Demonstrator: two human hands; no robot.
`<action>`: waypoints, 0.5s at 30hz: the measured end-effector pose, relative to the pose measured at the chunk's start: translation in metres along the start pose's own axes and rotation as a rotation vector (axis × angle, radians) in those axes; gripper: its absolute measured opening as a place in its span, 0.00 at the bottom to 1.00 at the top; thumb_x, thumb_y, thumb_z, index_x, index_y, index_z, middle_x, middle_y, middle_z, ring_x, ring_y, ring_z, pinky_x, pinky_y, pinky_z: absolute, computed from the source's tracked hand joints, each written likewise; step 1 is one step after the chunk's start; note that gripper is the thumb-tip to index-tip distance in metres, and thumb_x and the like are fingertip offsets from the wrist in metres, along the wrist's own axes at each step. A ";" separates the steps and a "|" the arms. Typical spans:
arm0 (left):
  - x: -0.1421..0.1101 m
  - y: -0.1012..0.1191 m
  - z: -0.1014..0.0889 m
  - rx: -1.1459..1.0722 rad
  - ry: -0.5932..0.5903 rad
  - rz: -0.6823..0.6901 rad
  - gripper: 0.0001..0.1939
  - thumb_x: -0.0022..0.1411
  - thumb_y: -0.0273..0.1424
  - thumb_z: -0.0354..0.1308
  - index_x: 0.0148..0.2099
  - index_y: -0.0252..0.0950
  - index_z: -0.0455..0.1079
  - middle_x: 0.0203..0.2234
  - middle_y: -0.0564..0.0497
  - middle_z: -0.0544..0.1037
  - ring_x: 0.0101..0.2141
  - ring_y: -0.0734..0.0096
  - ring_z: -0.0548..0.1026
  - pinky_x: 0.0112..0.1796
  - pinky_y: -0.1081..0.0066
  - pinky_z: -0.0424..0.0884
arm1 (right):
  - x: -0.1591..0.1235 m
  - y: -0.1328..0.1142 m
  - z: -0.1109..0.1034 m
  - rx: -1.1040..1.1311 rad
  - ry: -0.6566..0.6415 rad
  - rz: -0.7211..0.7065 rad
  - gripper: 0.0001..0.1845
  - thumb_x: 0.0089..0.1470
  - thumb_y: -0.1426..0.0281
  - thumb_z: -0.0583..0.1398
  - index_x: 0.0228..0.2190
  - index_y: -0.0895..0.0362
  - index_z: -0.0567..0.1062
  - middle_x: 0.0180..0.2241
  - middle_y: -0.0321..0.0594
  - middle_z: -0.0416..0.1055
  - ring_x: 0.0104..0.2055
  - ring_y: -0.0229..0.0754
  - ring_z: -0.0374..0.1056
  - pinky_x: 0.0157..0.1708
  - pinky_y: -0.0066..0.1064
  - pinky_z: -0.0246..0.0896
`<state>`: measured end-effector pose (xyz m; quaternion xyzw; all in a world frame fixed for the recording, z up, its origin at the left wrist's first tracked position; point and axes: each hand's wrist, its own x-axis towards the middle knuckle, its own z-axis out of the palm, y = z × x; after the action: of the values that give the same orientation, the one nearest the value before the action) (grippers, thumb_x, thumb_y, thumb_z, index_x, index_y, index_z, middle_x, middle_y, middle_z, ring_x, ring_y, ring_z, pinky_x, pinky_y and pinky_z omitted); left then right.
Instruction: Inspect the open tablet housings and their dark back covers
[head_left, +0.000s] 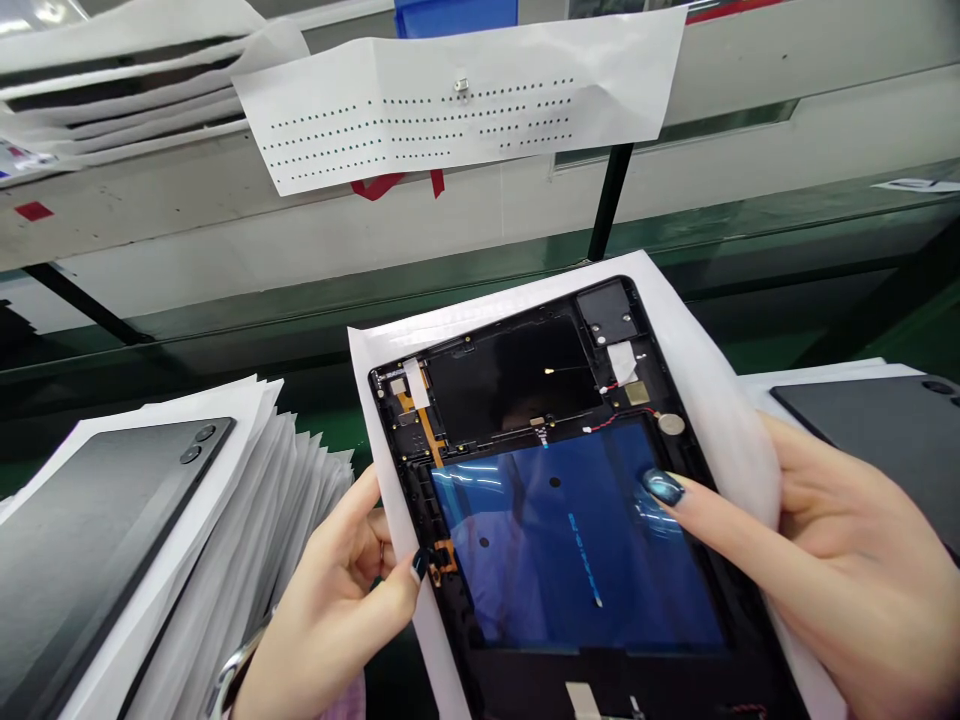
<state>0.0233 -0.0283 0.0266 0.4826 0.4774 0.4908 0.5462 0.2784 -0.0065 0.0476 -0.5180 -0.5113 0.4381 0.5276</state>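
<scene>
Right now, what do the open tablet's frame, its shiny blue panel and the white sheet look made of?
The frame looks like matte black plastic, dull along its edges. The blue panel looks like glossy film or coated metal; it mirrors lights. The white sheet looks like thin paper or foam, softly creased.

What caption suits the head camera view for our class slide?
Left hand and right hand hold an open black tablet casing on white paper.

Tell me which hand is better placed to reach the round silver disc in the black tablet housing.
Right hand, probably: its index finger lies just below the disc; the left hand is farther away.
</scene>
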 end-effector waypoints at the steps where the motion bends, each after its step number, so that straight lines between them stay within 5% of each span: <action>1: 0.001 0.000 0.000 -0.016 -0.012 0.004 0.31 0.54 0.41 0.72 0.59 0.44 0.72 0.22 0.54 0.75 0.23 0.75 0.65 0.24 0.78 0.62 | 0.000 0.001 -0.001 0.007 -0.001 0.000 0.20 0.43 0.66 0.72 0.42 0.46 0.83 0.29 0.36 0.82 0.29 0.52 0.78 0.24 0.31 0.77; 7: 0.002 -0.001 -0.003 -0.062 -0.115 0.002 0.30 0.60 0.40 0.68 0.63 0.46 0.67 0.28 0.52 0.78 0.25 0.76 0.66 0.26 0.76 0.64 | 0.002 0.006 -0.004 0.063 0.046 0.125 0.25 0.38 0.64 0.74 0.42 0.45 0.82 0.25 0.35 0.81 0.21 0.47 0.74 0.16 0.26 0.72; 15: 0.007 -0.008 -0.015 0.011 -0.263 0.094 0.26 0.69 0.35 0.58 0.67 0.52 0.59 0.28 0.56 0.75 0.25 0.78 0.63 0.28 0.78 0.62 | 0.006 0.026 -0.013 0.017 0.029 -0.051 0.24 0.39 0.63 0.74 0.42 0.43 0.82 0.21 0.31 0.78 0.20 0.47 0.75 0.15 0.26 0.74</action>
<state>0.0093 -0.0213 0.0170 0.5677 0.3813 0.4456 0.5777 0.2936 0.0001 0.0235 -0.5068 -0.5128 0.4212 0.5503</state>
